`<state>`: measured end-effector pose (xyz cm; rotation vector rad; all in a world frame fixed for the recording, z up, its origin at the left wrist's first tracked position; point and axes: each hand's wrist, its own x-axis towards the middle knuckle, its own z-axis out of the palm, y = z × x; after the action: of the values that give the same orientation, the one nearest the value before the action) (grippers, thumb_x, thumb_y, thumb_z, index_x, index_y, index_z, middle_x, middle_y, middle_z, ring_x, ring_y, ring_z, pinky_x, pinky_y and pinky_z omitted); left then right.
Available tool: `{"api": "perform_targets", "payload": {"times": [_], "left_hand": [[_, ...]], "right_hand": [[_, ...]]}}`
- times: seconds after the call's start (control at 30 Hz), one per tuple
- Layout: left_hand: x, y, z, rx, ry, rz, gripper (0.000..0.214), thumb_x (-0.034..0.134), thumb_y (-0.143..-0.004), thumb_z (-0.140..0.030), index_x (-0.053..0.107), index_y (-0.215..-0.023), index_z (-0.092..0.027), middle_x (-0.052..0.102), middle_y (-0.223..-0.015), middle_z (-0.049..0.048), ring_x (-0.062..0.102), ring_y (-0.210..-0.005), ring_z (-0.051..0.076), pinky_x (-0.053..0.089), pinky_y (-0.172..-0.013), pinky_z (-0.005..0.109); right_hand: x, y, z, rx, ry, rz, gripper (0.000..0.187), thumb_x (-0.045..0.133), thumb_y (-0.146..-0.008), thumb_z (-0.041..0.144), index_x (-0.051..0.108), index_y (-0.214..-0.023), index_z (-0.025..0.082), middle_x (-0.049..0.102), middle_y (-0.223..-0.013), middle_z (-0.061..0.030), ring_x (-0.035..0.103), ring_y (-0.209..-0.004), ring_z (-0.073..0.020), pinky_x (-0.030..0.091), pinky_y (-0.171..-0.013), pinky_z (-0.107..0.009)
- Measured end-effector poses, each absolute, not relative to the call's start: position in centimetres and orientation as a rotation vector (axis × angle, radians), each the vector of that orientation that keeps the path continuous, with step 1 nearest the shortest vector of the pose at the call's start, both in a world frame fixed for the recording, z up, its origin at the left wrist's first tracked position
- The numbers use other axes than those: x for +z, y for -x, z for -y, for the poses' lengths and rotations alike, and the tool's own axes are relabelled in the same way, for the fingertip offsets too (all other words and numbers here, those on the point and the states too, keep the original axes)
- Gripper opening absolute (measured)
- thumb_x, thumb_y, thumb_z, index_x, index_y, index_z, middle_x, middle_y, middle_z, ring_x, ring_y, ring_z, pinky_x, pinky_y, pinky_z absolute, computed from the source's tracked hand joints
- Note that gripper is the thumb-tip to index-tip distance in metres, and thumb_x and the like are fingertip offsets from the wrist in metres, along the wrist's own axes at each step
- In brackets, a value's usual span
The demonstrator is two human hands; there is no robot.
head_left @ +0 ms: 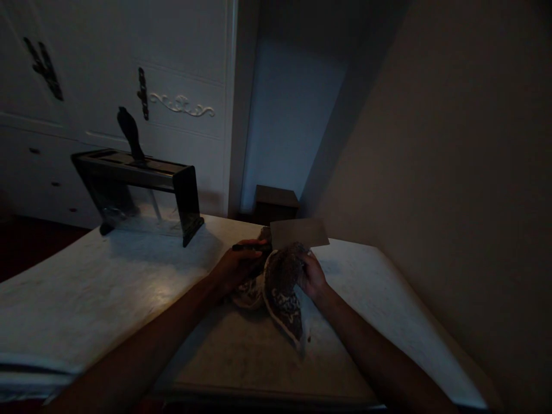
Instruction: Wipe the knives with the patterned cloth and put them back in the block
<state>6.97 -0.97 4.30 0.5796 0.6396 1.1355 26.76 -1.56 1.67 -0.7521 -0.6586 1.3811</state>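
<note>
In the dim light, my left hand (237,264) is closed around the dark handle (245,247) of a cleaver. Its broad rectangular blade (299,233) extends to the right, beyond my hands. A brown patterned cloth (282,287) with a pale edge hangs in folds below the blade, and part of it lies under my left hand. My right hand (313,273) pinches the cloth close to the blade's lower edge. The cloth hides that part of the blade, and my right fingertips are partly covered.
Cloth and hands are over a pale marble-look table (142,276). At its far left stands a see-through knife block (142,195) with a black-handled knife (130,132) in it. White cabinets (185,57) are behind, a wall (452,144) on the right, and a dark box (276,196) beyond the table.
</note>
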Motion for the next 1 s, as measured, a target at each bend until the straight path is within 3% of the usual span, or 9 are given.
{"api": "perform_targets", "payload": {"times": [0.17, 0.33, 0.47, 0.63, 0.8, 1.0], "left_hand": [[4.9, -6.1, 1.7, 0.976, -0.869, -0.833, 0.033, 0.077, -0.058, -0.006, 0.070, -0.089, -0.013, 0.074, -0.085, 0.0075, 0.070, -0.072, 0.018, 0.057, -0.070, 0.028], [5.4, -5.8, 1.2, 0.849, -1.332, -0.994, 0.055, 0.082, -0.058, -0.028, 0.065, -0.109, -0.016, 0.073, -0.093, 0.0084, 0.069, -0.074, 0.021, 0.053, -0.064, 0.030], [5.3, -5.9, 0.2, 0.709, -1.671, -1.037, 0.042, 0.077, -0.063, -0.043, 0.067, -0.092, -0.015, 0.071, -0.088, 0.0074, 0.066, -0.078, 0.022, 0.049, -0.065, 0.029], [5.0, -6.1, 0.5, 0.688, -1.817, -0.991, 0.038, 0.063, -0.074, -0.053, 0.061, -0.069, -0.015, 0.059, -0.065, 0.0008, 0.055, -0.063, 0.016, 0.038, -0.055, 0.026], [4.7, -6.1, 1.3, 0.810, -1.832, -1.069, 0.040, 0.059, -0.076, -0.056, 0.060, -0.070, -0.017, 0.059, -0.070, 0.0005, 0.054, -0.067, 0.016, 0.038, -0.057, 0.026], [4.2, -6.2, 1.4, 0.918, -1.801, -1.154, 0.037, 0.056, -0.080, -0.053, 0.059, -0.071, -0.017, 0.061, -0.071, 0.0013, 0.054, -0.067, 0.016, 0.038, -0.059, 0.027]], "right_hand": [[1.9, -27.4, 1.2, 1.285, 0.811, 0.722, 0.030, 0.077, -0.059, 0.021, 0.065, -0.086, 0.020, 0.072, -0.078, 0.0024, 0.066, -0.067, -0.0134, 0.054, -0.066, -0.024], [2.4, -27.1, 1.3, 1.244, 0.845, 0.741, 0.033, 0.079, -0.054, 0.019, 0.064, -0.083, 0.020, 0.071, -0.073, 0.0028, 0.064, -0.063, -0.0134, 0.053, -0.062, -0.025], [3.1, -26.7, 1.8, 1.207, 0.899, 0.803, 0.033, 0.081, -0.052, 0.021, 0.063, -0.079, 0.020, 0.070, -0.070, 0.0024, 0.064, -0.063, -0.0151, 0.053, -0.061, -0.027], [3.7, -27.1, 1.8, 1.112, 1.001, 0.868, 0.031, 0.081, -0.054, 0.026, 0.064, -0.080, 0.018, 0.070, -0.070, 0.0014, 0.062, -0.063, -0.0146, 0.051, -0.061, -0.026], [3.4, -28.0, 1.2, 0.959, 1.097, 0.904, 0.032, 0.076, -0.059, 0.029, 0.065, -0.087, 0.019, 0.071, -0.078, 0.0002, 0.063, -0.070, -0.0168, 0.051, -0.068, -0.029], [3.7, -29.1, 1.1, 0.517, 1.254, 1.066, 0.040, 0.073, -0.064, 0.034, 0.062, -0.099, 0.019, 0.068, -0.092, -0.0034, 0.062, -0.083, -0.0194, 0.050, -0.078, -0.033]]}}
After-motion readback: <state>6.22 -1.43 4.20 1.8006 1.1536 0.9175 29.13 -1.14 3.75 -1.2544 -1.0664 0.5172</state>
